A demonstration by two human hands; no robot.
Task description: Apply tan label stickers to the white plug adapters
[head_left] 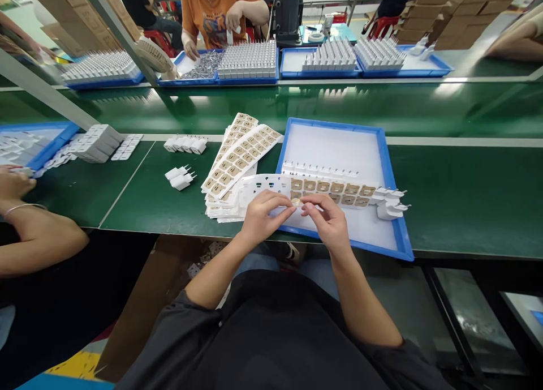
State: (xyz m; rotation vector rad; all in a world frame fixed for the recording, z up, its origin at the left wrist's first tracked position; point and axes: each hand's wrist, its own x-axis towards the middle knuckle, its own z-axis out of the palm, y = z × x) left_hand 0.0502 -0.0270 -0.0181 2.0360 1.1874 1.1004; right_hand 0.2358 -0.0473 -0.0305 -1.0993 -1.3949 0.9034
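Observation:
My left hand [266, 214] and my right hand [330, 223] meet over the front of a blue-rimmed tray [388, 161]. Both pinch a small tan sticker [296, 201] between thumb and fingertips; the fingers partly cover it. Just behind them, a strip of tan stickers [337, 187] lies across the tray, its left part peeled down to the white backing [265, 183]. White plug adapters [324, 168] stand in a row inside the tray, and several more adapters [389, 203] lie at its right rim. Left of my hands is a fanned pile of sticker sheets [241, 158].
Loose adapters [180, 178] and a short row of adapters [185, 144] sit left of the sheets. A co-worker's arm [38, 231] rests at the far left, near stacked white parts [98, 142]. Across the green conveyor [339, 108], a person in orange [220, 11] handles parts behind filled trays.

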